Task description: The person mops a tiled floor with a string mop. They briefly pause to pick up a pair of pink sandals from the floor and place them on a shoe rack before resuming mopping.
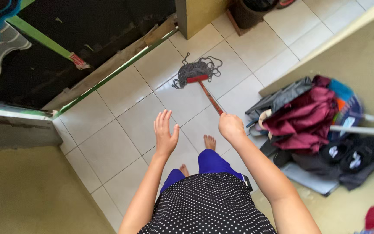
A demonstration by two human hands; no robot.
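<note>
My right hand (230, 127) grips the top end of a red mop handle (209, 98). The handle slants away from me down to a grey string mop head (195, 71) lying on the white tiled floor (122, 130). My left hand (164, 133) hovers open beside the right one, fingers spread, touching nothing. My bare feet (209, 141) stand on the tiles below the hands, under blue trousers and a black dotted top.
A heap of clothes and bags (308, 117) with a pair of black shoes (351, 154) lies at the right by a yellow wall (360, 56). A dark doorway with a green frame (109, 76) is at the upper left. A yellow ledge (27, 190) fills the lower left.
</note>
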